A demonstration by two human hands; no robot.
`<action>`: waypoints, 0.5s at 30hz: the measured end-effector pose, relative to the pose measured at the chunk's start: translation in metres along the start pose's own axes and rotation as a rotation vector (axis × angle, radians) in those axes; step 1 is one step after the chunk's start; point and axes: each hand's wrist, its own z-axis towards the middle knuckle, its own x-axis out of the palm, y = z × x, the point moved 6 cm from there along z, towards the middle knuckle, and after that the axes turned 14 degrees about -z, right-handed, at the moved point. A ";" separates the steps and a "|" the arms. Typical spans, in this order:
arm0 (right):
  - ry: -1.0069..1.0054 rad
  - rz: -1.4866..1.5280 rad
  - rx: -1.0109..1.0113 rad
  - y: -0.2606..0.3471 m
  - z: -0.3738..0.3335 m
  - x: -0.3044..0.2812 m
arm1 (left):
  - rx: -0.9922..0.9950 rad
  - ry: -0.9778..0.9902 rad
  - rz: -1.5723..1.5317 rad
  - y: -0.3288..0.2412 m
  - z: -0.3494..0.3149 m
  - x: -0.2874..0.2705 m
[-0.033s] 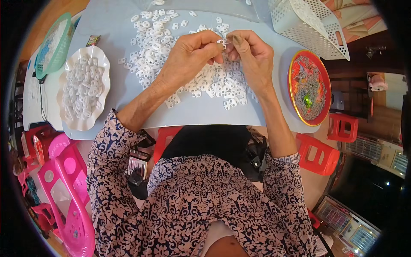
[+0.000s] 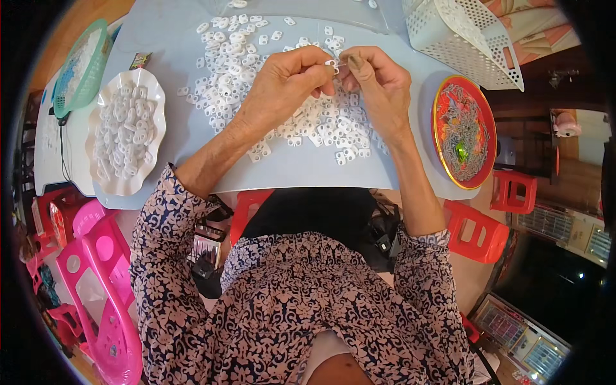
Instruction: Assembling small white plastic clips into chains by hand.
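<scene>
Between the thumb and forefinger of my left hand (image 2: 294, 78) is a small white plastic piece with two holes (image 2: 332, 63). My right hand (image 2: 380, 78) meets it from the right, thumb and forefinger pinched together. Something thin and pale shows between the two hands, too small to name. Both hands hover over a spread heap of similar white plastic pieces (image 2: 224, 80) on the pale blue-grey table (image 2: 186, 144). Right of the heap, a red gold-rimmed tray (image 2: 439, 144) holds many small grey parts (image 2: 471, 138) and a bright green bit (image 2: 461, 153).
On the left stands a white wavy-edged dish (image 2: 158, 122) of white pieces, near a small wrapper (image 2: 140, 61) and a green basket (image 2: 96, 80). A white perforated basket (image 2: 443, 42) is at the far right. Red stools (image 2: 476, 231) and a pink plastic chair (image 2: 96, 282) flank me.
</scene>
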 end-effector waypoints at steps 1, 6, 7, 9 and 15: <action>0.005 -0.012 -0.007 -0.001 0.001 0.001 | -0.010 0.003 -0.017 0.001 0.000 -0.001; 0.021 -0.025 0.004 0.000 -0.002 0.000 | -0.001 -0.007 -0.058 0.000 -0.001 0.003; 0.009 -0.033 0.007 0.001 -0.002 0.001 | -0.001 -0.002 -0.048 0.000 -0.001 0.002; -0.006 -0.040 0.005 0.000 -0.002 0.000 | 0.011 0.003 -0.029 0.000 0.000 0.002; -0.063 -0.108 -0.052 -0.003 -0.004 0.002 | 0.042 -0.003 0.036 0.002 0.001 0.002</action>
